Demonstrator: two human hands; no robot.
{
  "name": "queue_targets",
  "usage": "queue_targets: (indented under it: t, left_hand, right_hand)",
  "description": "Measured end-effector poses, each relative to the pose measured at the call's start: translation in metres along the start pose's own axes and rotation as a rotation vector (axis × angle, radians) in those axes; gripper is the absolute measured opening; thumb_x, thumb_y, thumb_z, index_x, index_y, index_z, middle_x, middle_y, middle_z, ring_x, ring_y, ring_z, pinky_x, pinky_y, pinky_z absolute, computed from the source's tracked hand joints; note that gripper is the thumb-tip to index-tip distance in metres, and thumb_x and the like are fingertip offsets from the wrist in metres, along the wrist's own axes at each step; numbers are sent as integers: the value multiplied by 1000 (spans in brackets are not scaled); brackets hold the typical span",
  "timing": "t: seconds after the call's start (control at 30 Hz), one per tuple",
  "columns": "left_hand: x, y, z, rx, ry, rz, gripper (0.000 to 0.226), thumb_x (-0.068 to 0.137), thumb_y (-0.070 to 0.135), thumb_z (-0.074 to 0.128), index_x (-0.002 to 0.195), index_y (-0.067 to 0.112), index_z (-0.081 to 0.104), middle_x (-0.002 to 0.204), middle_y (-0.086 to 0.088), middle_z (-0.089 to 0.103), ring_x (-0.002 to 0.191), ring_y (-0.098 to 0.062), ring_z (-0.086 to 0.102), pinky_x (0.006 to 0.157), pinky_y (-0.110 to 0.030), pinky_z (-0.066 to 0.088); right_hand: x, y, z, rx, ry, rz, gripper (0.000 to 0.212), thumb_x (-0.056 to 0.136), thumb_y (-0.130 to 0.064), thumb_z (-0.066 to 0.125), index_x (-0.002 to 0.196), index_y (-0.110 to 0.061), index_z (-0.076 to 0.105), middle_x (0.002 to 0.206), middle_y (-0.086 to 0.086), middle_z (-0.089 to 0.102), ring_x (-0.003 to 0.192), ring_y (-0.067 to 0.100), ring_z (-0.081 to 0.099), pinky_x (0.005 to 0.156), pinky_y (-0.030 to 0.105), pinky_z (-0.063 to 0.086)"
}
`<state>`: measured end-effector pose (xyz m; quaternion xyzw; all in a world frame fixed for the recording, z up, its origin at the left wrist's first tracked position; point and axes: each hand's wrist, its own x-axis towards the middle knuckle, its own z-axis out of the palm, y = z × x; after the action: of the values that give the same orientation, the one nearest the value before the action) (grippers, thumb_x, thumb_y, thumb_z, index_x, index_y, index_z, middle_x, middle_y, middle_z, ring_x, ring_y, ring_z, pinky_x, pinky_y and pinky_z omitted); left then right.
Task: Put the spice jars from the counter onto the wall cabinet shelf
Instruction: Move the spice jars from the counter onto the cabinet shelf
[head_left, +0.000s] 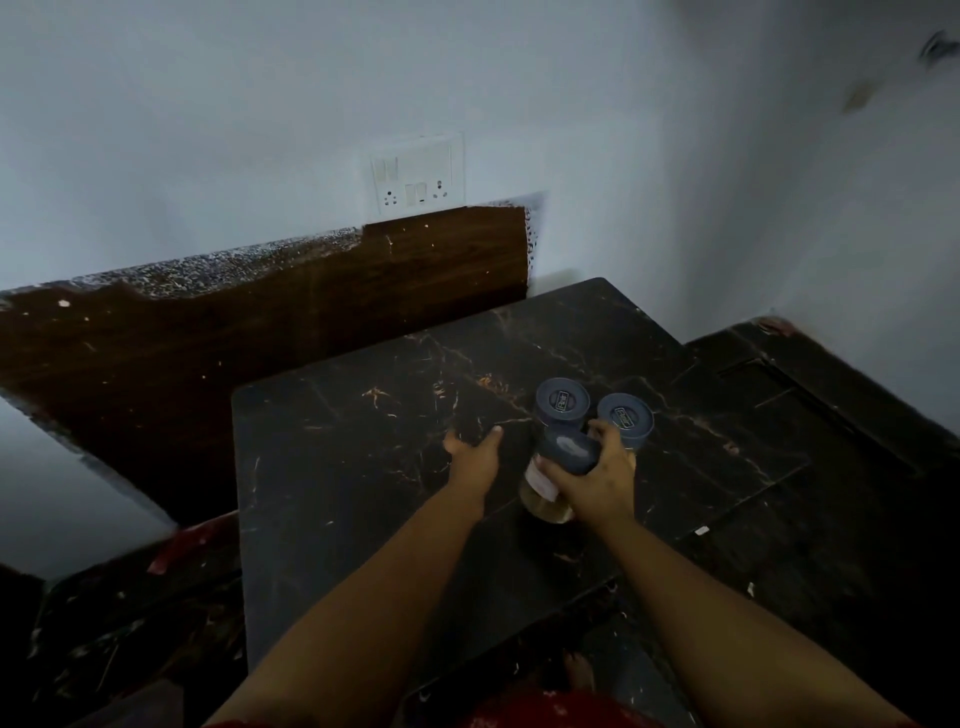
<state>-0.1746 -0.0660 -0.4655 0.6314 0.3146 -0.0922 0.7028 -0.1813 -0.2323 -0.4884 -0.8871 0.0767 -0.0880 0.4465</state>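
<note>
Three spice jars with dark blue-grey lids stand close together on a black marble counter. My right hand grips the nearest jar, a clear one with pale contents and a light label, fingers curled round its lid. Two more jars, one at the back left and one at the back right, stand just beyond it. My left hand rests flat on the counter to the left of the jars, fingers straight, holding nothing. No wall cabinet shelf is in view.
A dark wooden board leans against the white wall behind the counter. A switch and socket plate sits on the wall above it. To the right lies a lower dark surface. The scene is dim.
</note>
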Motion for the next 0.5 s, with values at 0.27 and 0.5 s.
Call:
queue_targets:
  t: [0.27,0.5]
  left_hand:
    - [-22,11,-15,-489,-391,-279,57,91,55,48,125,10,60,123,-21,63,111,-34,61,87,-42,53]
    - [-26,28,-12,-486,-454,-175,52,87,42,49,125,6,59,123,-22,65,116,-35,61,100,-46,48]
  right_hand:
    - [8,-58,-5,559,-109,340,37,86,-57,58,94,-22,66,98,-1,69,94,15,64,82,32,53]
    - [18,-74,-10,1167,-259,589,47,98,-40,48,128,-5,55,113,14,69,105,27,66,90,40,53]
